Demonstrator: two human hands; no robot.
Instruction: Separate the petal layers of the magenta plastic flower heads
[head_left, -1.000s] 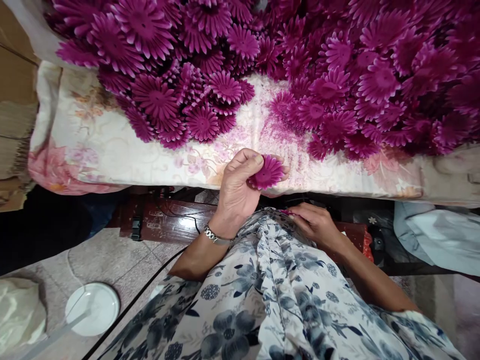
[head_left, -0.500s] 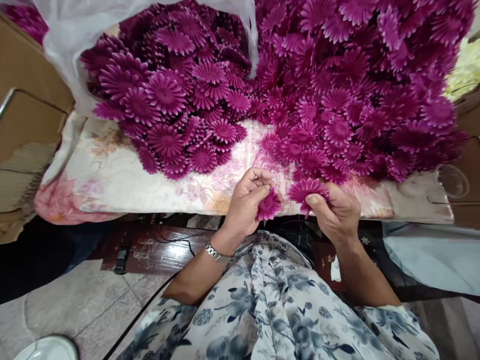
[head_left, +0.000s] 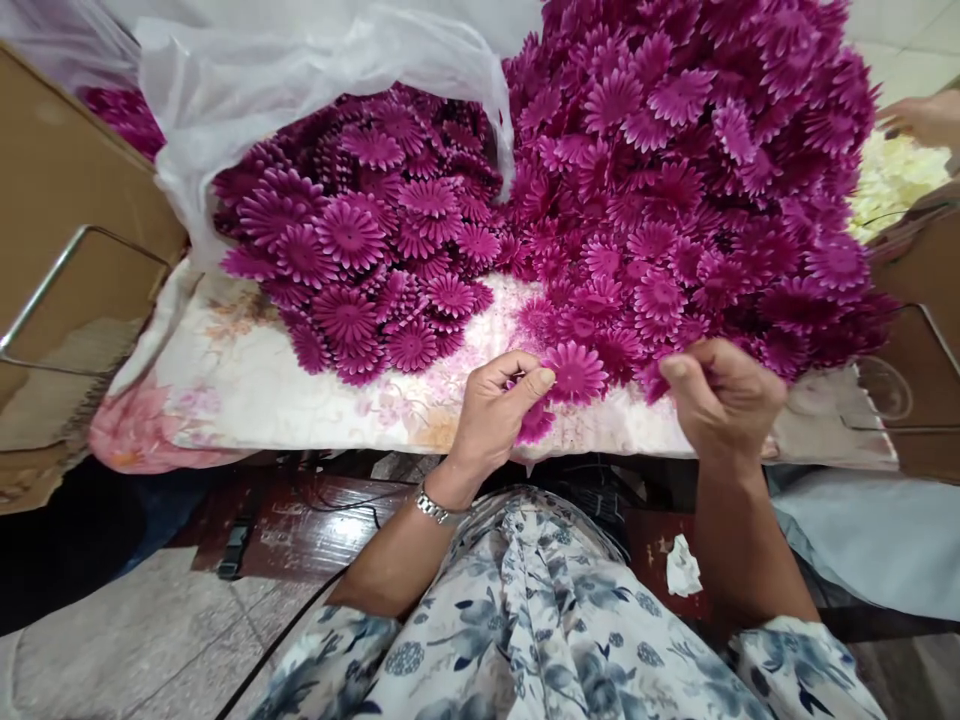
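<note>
My left hand (head_left: 495,415) is closed in a pinch on purple fabric flower petals (head_left: 559,385) at the near edge of the cloth-covered table (head_left: 247,380). One flower shows above the thumb and another below the fingers. My right hand (head_left: 724,400) is curled at the foot of the right-hand heap of purple flowers (head_left: 675,180), pinching a purple flower (head_left: 654,380) from it. A second heap of purple flowers (head_left: 367,230) spills from a clear plastic bag (head_left: 300,70) at the left.
Cardboard boxes stand at the left (head_left: 67,250) and right (head_left: 919,330). Pale yellow flowers (head_left: 896,180) lie at the far right, where another person's hand (head_left: 926,118) shows. A crumpled white scrap (head_left: 681,568) lies below the table.
My right hand moved right to the foot of the heap. The flower it held half a second ago now sits at my left fingertips. The view tilted up.
</note>
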